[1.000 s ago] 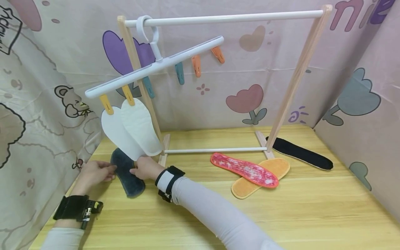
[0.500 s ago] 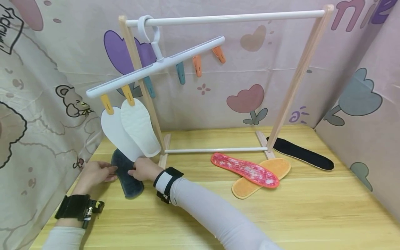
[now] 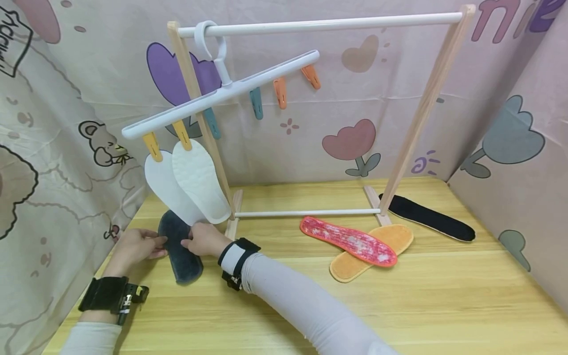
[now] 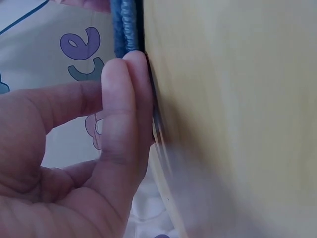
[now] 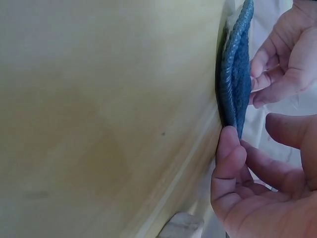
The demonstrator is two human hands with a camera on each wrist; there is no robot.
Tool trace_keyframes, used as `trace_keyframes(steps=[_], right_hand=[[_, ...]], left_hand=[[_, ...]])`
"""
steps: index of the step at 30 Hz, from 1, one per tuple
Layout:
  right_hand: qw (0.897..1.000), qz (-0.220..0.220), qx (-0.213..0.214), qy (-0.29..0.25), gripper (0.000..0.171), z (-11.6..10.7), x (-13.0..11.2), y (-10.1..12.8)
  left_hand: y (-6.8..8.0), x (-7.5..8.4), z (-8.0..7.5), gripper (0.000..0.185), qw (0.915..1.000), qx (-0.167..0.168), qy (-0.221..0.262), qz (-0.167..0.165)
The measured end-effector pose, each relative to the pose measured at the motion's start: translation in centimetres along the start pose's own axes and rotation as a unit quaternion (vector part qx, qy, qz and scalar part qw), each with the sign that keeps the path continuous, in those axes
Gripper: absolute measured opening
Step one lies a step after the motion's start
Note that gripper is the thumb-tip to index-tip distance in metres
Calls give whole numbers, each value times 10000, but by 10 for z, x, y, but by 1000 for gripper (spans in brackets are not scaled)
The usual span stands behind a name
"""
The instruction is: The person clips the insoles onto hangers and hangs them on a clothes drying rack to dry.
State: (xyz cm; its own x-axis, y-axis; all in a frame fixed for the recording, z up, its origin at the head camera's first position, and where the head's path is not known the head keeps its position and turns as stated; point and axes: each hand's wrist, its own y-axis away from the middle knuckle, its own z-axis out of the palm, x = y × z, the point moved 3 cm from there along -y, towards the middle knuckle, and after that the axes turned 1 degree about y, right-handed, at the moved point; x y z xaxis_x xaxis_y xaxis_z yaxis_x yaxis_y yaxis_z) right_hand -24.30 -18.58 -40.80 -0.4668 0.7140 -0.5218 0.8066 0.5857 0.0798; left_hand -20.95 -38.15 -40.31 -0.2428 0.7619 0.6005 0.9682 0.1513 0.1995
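Observation:
A dark blue-grey plush insole [image 3: 179, 259] lies at the table's left, slightly bent, below two hanging white insoles [image 3: 201, 182]. My left hand [image 3: 135, 249] touches its left edge with the fingertips; in the left wrist view two fairly straight fingers [image 4: 119, 104] meet the insole [image 4: 128, 25], and whether they pinch it is unclear. At the opposite edge is my right hand [image 3: 207, 240]. In the right wrist view its curled fingers hold the end of the raised insole [image 5: 237, 74], while the thumb [image 5: 280, 128] stands apart.
A white hanger [image 3: 262, 76] hangs tilted from the rack's top bar [image 3: 333, 24]. Yellow clips hold the white insoles; blue and orange clips [image 3: 279, 93] hang bare. Rightward lie a red-white insole [image 3: 348, 241], crossing an orange insole [image 3: 348, 268], and a black insole [image 3: 430, 218].
The lower end of the dark insole has swung slightly left, so it lies a little straighter. My right hand has shifted slightly left; the left hand stays almost in place.

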Motion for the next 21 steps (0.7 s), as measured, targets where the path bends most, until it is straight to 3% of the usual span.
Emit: trace_keyframes(steps=[6,13,21], right_hand=[[9995,263,161,-53,21,1,0,-1],[9973,491,436,-342,20,2,2,-2],[9968,416,587,-348,26,2,-1,-1]], left_hand=[[0,-2,2,59,9995,-157,274,-94],[-1,0,5,71,9952,-439,848,-227],[-1,2,9,73,9943,-544,886,-220]])
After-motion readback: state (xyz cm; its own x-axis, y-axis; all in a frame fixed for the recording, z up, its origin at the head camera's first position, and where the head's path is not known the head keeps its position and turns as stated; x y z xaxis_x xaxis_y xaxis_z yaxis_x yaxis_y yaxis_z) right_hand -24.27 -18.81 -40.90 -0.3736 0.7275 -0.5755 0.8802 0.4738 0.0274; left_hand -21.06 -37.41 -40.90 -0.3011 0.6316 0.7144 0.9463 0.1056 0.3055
